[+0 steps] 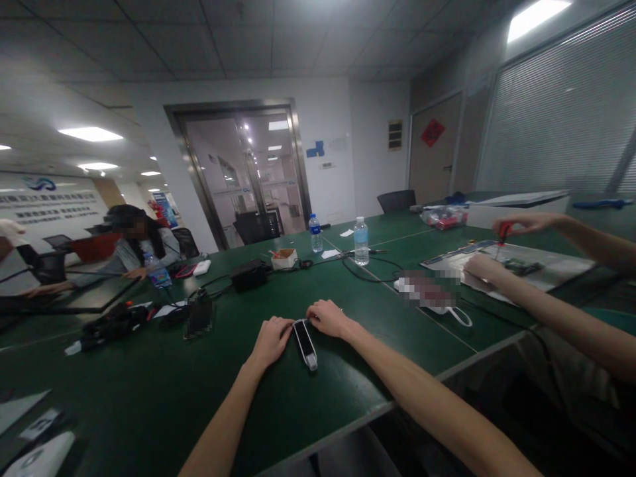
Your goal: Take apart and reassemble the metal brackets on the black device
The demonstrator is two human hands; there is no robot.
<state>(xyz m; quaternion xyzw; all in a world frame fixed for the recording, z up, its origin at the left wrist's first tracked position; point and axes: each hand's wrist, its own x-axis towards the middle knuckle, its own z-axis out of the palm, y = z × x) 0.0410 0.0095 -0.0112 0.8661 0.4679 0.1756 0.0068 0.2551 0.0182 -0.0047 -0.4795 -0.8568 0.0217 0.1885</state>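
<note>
A slim, long device [305, 341] with a black face, a white rim and a pale near end lies on the green table in front of me. At its far left corner is my left hand [272, 339], fingers bent and pressed together. My right hand [328, 318] is closed at the far right corner, its fingertips curled down. A thin pale edge shows between the two sets of fingertips. Whether they pinch the device's end or a small part there, I cannot tell, as the fingers cover it.
A black box [249, 274], small carton [284, 259], two bottles [361, 242] and cables stand beyond. A phone [199, 318] lies left. At right, a co-worker's hands [484, 268] work with a red screwdriver [503, 232] over a board [556, 265]. Another person [136, 245] sits far left.
</note>
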